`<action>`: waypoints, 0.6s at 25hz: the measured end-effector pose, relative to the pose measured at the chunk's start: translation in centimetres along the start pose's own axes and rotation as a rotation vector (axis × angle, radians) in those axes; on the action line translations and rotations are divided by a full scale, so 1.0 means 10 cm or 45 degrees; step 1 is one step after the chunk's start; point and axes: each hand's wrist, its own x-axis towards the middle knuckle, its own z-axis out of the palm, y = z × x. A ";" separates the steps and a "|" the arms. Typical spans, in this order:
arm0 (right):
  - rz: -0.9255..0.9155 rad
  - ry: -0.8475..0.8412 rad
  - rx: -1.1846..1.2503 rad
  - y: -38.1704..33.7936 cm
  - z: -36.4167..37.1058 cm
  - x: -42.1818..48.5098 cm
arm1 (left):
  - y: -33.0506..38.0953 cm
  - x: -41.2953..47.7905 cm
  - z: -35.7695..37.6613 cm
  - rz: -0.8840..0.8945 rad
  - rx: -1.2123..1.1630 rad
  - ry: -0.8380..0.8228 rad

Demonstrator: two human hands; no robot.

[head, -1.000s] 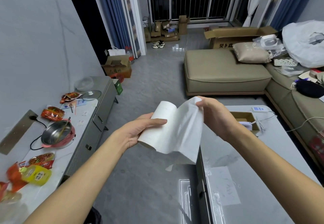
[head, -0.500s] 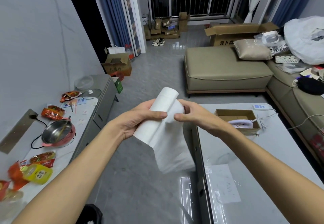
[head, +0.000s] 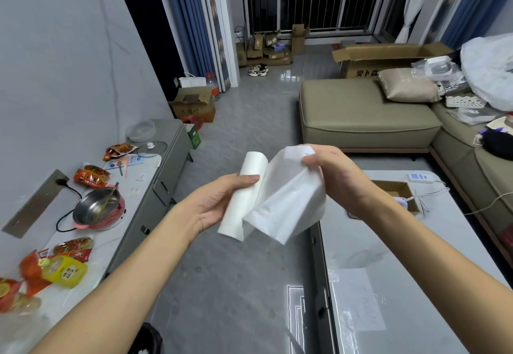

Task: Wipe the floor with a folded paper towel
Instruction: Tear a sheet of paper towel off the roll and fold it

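My left hand grips a white paper towel roll, held slanted at chest height over the grey tiled floor. A loose sheet hangs from the roll to its right. My right hand pinches the top of that sheet, fingers curled round it, a little right of and above the roll. The sheet billows and still looks joined to the roll along its left side.
A grey table with a small cardboard box stands at right. A low sideboard at left holds a pink pot and snack packets. An olive sofa and cardboard boxes lie farther back.
My right hand went in to the roll, then pulled away to the right and up, drawing out a length of sheet. The left hand kept its grip on the roll.
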 end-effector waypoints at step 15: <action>0.102 -0.160 -0.305 0.47 -0.05 0.08 | 0.22 -0.08 0.11 0.190 0.302 -0.099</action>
